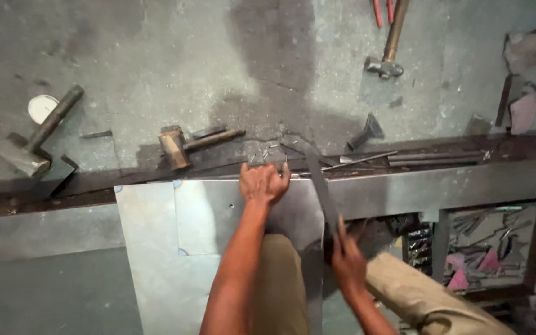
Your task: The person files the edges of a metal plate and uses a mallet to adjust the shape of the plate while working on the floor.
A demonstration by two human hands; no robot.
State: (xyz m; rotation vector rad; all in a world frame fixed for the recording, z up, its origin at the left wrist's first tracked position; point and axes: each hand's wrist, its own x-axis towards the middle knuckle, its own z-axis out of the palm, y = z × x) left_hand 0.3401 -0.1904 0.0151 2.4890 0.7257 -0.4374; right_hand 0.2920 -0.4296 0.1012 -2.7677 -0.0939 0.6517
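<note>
Pressing down on the far edge of a metal sheet (218,217) on the floor, the left hand (263,183) has its fingers curled over it. The right hand (348,265) grips a flat dark metal bar (319,180), fingers closed, angled across the sheet beside a long steel rail (442,186).

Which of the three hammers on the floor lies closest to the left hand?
The small wooden-headed mallet, just up-left of the left hand. The big sledgehammer lies far left; the metal-headed hammer lies at the top right.
</note>
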